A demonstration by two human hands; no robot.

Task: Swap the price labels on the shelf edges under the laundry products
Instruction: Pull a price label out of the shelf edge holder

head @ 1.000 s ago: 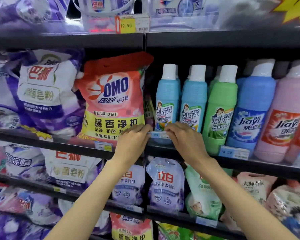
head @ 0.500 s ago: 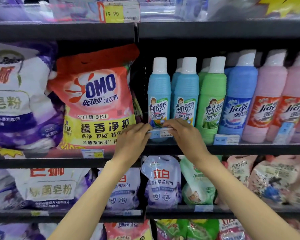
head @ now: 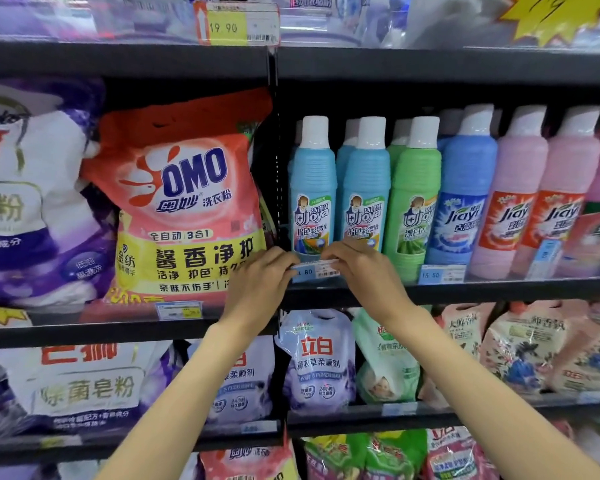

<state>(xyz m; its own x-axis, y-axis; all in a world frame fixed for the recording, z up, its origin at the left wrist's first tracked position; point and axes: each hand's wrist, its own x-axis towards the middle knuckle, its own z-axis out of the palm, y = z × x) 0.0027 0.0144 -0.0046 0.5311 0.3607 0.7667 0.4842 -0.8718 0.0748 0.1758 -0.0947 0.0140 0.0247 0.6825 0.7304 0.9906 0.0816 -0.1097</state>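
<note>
A light-blue price label [head: 314, 270] reading "80" sits at the shelf edge [head: 499, 289] below two blue Joya bottles [head: 313, 188]. My left hand [head: 260, 282] pinches its left end and my right hand [head: 364, 268] pinches its right end from above. A second blue label [head: 442, 273] reading "15.50" stands under the green bottle [head: 414, 202] and blue Jiayi bottle [head: 465, 199]. Another label [head: 179, 310] sits under the red OMO bag [head: 187, 202].
Pink Jiayi bottles [head: 541, 202] stand at the right. A yellow "19.90" tag [head: 236, 26] hangs on the upper shelf. Purple and white powder bags [head: 25, 188] fill the left. Refill pouches [head: 317, 362] hang on the lower shelf.
Both hands stay pinched on the "80" label. The view has shifted so the shelf sits lower and more to the right in the frame; the label appears slightly lifted at its top edge.
</note>
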